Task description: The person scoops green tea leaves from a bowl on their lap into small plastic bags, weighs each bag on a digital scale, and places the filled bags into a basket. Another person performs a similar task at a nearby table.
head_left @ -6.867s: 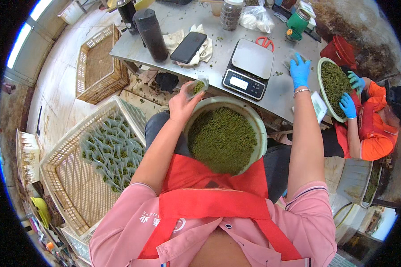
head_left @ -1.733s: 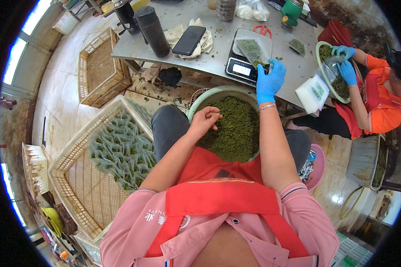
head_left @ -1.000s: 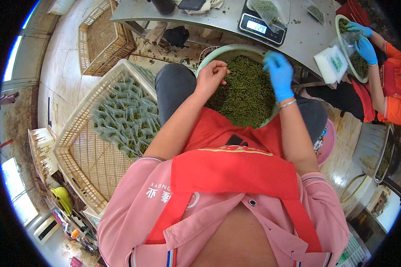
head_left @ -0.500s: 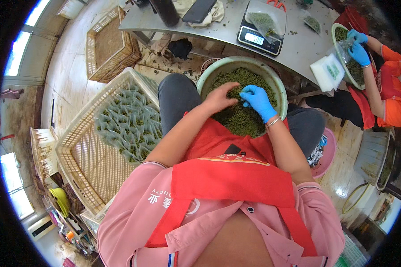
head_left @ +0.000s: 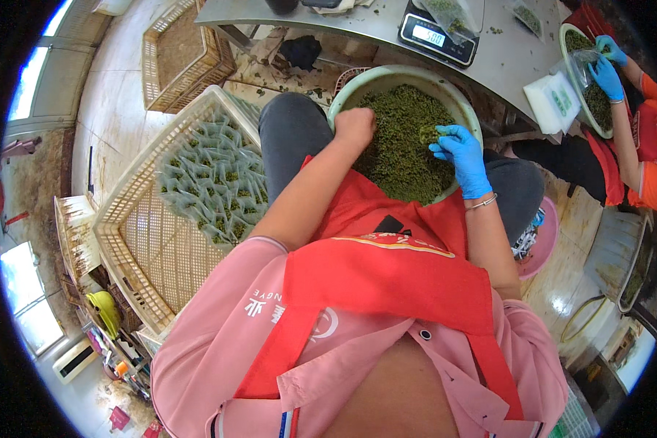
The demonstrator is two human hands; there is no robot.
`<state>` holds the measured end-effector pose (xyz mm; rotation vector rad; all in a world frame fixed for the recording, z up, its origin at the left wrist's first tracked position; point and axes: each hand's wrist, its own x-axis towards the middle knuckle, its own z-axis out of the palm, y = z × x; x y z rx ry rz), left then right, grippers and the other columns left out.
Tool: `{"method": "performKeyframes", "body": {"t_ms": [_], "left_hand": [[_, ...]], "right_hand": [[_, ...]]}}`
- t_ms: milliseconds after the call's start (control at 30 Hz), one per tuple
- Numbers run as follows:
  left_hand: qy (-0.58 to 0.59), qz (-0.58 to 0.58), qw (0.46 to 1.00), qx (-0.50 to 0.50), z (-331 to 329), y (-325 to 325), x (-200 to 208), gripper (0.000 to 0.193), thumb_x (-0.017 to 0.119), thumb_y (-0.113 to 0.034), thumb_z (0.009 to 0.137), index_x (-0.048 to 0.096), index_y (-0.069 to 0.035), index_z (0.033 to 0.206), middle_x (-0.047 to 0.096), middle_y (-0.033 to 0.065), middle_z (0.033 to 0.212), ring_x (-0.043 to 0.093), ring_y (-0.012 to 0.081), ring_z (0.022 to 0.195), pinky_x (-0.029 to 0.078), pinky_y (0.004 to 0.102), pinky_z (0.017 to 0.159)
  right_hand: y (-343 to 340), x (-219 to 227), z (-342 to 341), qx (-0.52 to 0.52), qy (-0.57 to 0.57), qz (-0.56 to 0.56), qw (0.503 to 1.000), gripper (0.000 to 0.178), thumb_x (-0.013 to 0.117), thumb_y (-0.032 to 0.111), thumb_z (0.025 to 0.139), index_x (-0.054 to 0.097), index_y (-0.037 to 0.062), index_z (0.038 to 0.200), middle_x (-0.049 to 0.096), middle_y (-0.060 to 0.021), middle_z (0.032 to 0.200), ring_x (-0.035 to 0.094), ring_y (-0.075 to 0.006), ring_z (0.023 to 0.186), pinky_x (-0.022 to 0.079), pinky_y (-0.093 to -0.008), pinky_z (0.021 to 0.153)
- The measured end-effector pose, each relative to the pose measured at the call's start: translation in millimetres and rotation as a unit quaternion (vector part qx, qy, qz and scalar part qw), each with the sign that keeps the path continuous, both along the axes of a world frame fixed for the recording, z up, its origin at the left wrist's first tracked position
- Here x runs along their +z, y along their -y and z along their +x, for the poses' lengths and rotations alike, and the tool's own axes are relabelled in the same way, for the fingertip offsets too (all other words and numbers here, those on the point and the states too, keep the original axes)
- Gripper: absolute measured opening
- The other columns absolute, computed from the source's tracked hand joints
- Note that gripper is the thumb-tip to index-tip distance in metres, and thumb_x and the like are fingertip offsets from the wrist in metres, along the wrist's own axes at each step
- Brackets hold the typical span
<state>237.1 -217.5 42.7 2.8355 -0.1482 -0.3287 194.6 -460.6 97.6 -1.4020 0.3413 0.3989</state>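
Observation:
A pale green basin [head_left: 466, 109] between my knees holds a heap of small green berries [head_left: 405, 146] that look like green peppercorns. My bare left hand [head_left: 355, 125] is closed in a fist over the basin's left rim; whatever is inside is hidden. My right hand [head_left: 460, 155], in a blue glove, pinches above the right side of the heap. A small light-green cluster [head_left: 429, 134] shows at its fingertips. To my left, several clear bags of green berries [head_left: 212, 179] stand packed in a large cream plastic crate [head_left: 150, 266].
A metal table [head_left: 365, 25] ahead carries a lit scale [head_left: 434, 35] with a filled bag on it. At right a co-worker's blue-gloved hands [head_left: 607, 69] work over another basin, beside a stack of clear bags [head_left: 551, 102]. A pink tub [head_left: 544, 244] stands by my right knee.
My hands have moved apart: the left one went left to the rim and closed, the right one drew right. The view has shifted, so the table and scale sit higher in it.

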Motion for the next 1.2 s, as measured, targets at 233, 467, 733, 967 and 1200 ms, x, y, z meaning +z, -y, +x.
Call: {"method": "performKeyframes", "body": {"t_ms": [233,467,733,967,1200], "left_hand": [[-0.122,0.046,0.991,0.031,15,14,-40,0.02,0.064,-0.026,0.074,0.07,-0.013,0.087,0.068,0.0126,0.089,0.065,0.0315,0.087,0.051,0.0434,0.073],[-0.144,0.047,0.988,0.025,15,18,-20,0.025,0.066,-0.027,0.072,0.069,-0.012,0.092,0.068,0.0111,0.093,0.065,0.0277,0.089,0.051,0.0411,0.075],[0.02,-0.09,0.992,0.083,14,5,62,0.022,0.063,-0.035,0.071,0.06,-0.015,0.081,0.066,0.0093,0.076,0.065,0.0287,0.076,0.05,0.0411,0.068],[0.251,0.032,0.953,0.167,35,-109,120,0.024,0.066,-0.026,0.072,0.06,-0.014,0.091,0.065,0.0114,0.078,0.064,0.0308,0.071,0.05,0.0426,0.06],[-0.064,-0.462,0.883,-0.051,-3,-5,125,0.053,0.07,-0.021,0.08,0.049,-0.004,0.126,0.06,0.0095,0.115,0.061,0.0142,0.078,0.051,0.0304,0.068]], "right_hand": [[11,-4,-1,-0.014,-0.036,0.021,0.999,0.022,0.057,0.011,0.087,0.056,0.0024,0.107,0.065,-0.0118,0.09,0.066,-0.0195,0.072,0.054,-0.0287,0.065],[11,12,0,-0.043,-0.017,0.127,0.991,0.024,0.058,0.011,0.087,0.055,0.0013,0.108,0.065,-0.0136,0.094,0.065,-0.0198,0.076,0.053,-0.0293,0.067],[13,7,10,0.006,0.012,0.055,0.998,0.023,0.056,0.012,0.088,0.057,0.0012,0.109,0.066,-0.0116,0.091,0.065,-0.0157,0.073,0.052,-0.0272,0.066],[7,20,15,0.022,-0.002,0.251,0.968,0.024,0.055,0.014,0.091,0.058,0.002,0.111,0.067,-0.0103,0.089,0.062,-0.0141,0.068,0.05,-0.0278,0.062],[-11,25,18,0.028,0.001,0.307,0.951,0.023,0.055,0.014,0.091,0.058,0.0025,0.111,0.066,-0.0093,0.09,0.061,-0.0142,0.069,0.049,-0.0283,0.062]]}}
